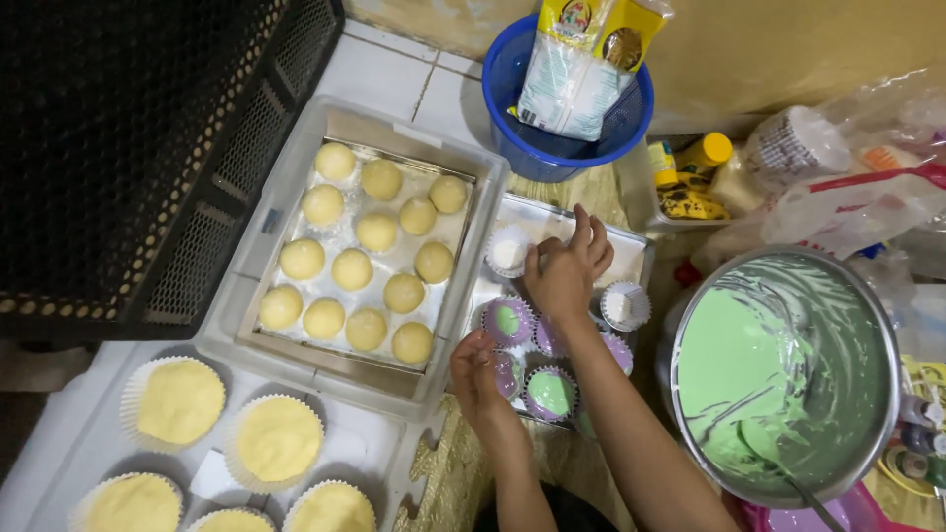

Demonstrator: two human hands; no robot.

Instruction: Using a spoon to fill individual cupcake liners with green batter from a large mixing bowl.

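Hands over cup tray.
My right hand pinches the white cup, just left of it; my left hand curls beside a purple cup, holding nothing.

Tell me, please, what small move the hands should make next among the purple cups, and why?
Probably settle the white-lined cup upright beside the filled ones. The right hand touches its rim, while the left hand rests at a purple cup already holding green batter. The white-lined cup shows no green batter, and the pot of green batter stands close at the right.
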